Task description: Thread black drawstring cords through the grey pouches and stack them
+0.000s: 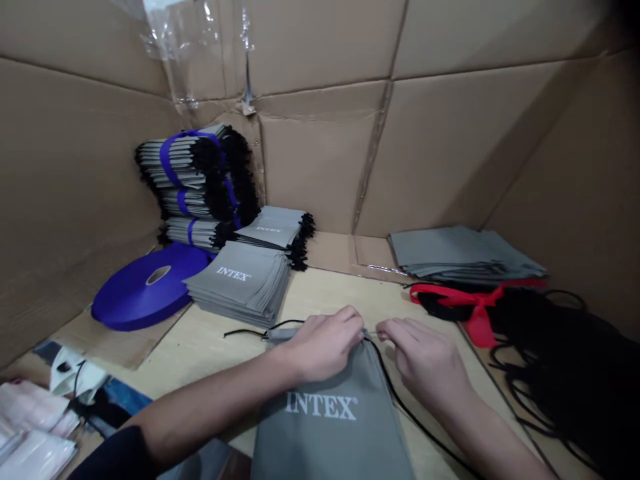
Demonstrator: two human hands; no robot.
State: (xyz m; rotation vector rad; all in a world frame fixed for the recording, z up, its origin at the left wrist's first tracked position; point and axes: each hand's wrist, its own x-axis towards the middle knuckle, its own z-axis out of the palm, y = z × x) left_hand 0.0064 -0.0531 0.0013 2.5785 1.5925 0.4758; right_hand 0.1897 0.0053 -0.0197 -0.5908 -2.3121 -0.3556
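A grey drawstring bag (327, 437) printed INTEX lies flat in front of me. My left hand (333, 343) is closed on its top edge, near the right corner. Just to the right, my right hand (417, 350) pinches a thin, light-coloured piece at that corner, too small to make out. A black cord (397, 397) leaves the corner and runs down to the right under my right forearm. At the bag's top left corner, another cord end (243, 332) sticks out onto the table.
Behind on the left are stacked grey bags (240, 283), strapped bundles (195, 187) and a blue ribbon roll (150, 287). On the right lie grey bags (450, 250) and a heap of black cords (575, 373) tied with red ribbon (483, 320). Cardboard walls (320, 160) enclose the table.
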